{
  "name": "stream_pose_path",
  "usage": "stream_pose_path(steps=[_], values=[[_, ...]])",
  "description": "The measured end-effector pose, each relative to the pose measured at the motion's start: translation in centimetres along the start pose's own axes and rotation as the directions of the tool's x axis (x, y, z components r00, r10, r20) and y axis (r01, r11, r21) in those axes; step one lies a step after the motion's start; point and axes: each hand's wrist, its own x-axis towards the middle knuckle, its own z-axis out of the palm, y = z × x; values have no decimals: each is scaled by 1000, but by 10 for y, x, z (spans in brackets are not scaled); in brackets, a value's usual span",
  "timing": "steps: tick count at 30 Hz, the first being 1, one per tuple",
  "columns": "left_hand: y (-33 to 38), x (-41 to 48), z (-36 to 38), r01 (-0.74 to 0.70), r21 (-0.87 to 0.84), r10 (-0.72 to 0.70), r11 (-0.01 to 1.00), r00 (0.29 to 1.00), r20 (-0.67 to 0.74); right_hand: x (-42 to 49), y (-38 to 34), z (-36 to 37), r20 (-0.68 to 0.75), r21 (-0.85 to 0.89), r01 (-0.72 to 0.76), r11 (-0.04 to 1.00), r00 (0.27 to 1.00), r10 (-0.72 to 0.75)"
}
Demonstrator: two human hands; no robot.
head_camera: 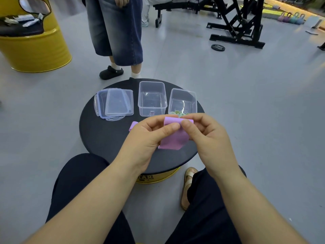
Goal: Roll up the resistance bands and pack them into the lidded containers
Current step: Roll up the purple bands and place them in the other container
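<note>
We hold a purple band (173, 136) between both hands, above the near right part of a round black table (98, 134). The band is a flat, wide, smooth strip of matte lilac with no print that we can see. Its top edge is turned over into a short fold, and the rest hangs down in a broad sheet to an uneven lower edge; we cannot tell whether that edge touches the table. Our left hand (149, 136) pinches the fold between thumb and curled fingers, and our right hand (207, 132) pinches it from the other side, the two thumb tips almost meeting on the fold. A lilac loop (133, 125) shows just left of the left hand; we cannot tell whether it is the same band or another. Beyond the hands stand two clear boxes without lids. The middle box (152, 82) has one small purplish thing (151, 113) on its floor, too small to make out. The right box (184, 91) holds pale green rolls (177, 113) at its near end. To the left two lids (119, 103) lie stacked, the clear one on a bluish one with clips. A person in denim shorts (116, 32) stands behind the table.
</note>
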Motion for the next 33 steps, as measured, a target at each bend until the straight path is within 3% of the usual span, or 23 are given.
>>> stream_pose_path(steps=[12, 16, 23, 33], values=[[2, -6, -8, -64, 264, 81, 962, 995, -55, 0, 1, -5, 42, 0, 54, 999, 998, -54], [1, -6, -10, -108, 320, 134, 941, 989, -59, 1, 4, -7, 52, -9, -3, 1000, 999, 3], [0, -6, -9, -117, 280, 134, 953, 990, -42, 3, 7, -8, 28, -80, -18, 997, 999, 20], [-1, -6, -10, -41, 325, 61, 945, 997, -53, 0, 10, -7, 85, 1, 14, 1000, 996, -14]])
